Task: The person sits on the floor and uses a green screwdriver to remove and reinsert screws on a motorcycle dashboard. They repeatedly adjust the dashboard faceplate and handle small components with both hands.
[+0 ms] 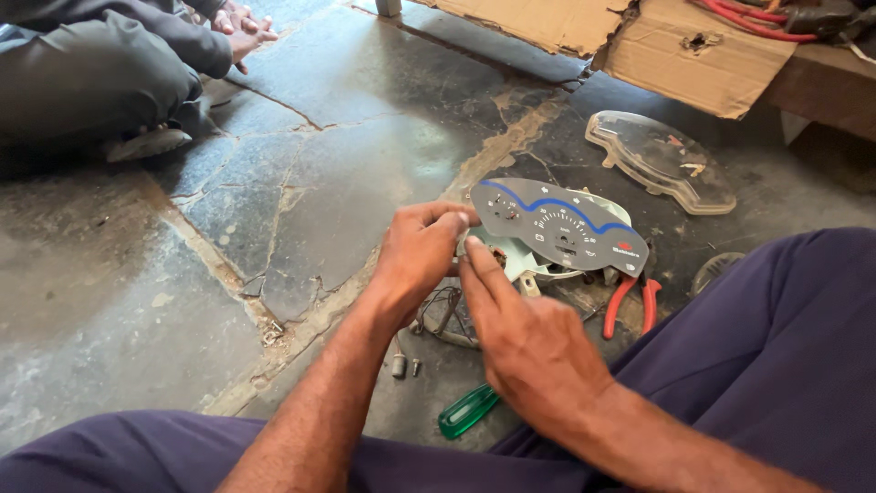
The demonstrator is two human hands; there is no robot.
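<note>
My left hand (415,260) grips the left end of a vehicle instrument cluster (558,228), a grey dial face with a blue curved stripe over a white housing. It is held just above the stone floor. My right hand (525,338) rests against the cluster's near left side, its fingers pinching at the housing below the dial face. What the fingertips touch is hidden.
A clear plastic cluster cover (662,160) lies beyond on the floor. Red-handled pliers (630,301) lie under the cluster, and a green screwdriver handle (467,411) and small screws (406,367) sit near my legs. Another person (100,64) sits at top left. Cardboard (703,50) lies at top right.
</note>
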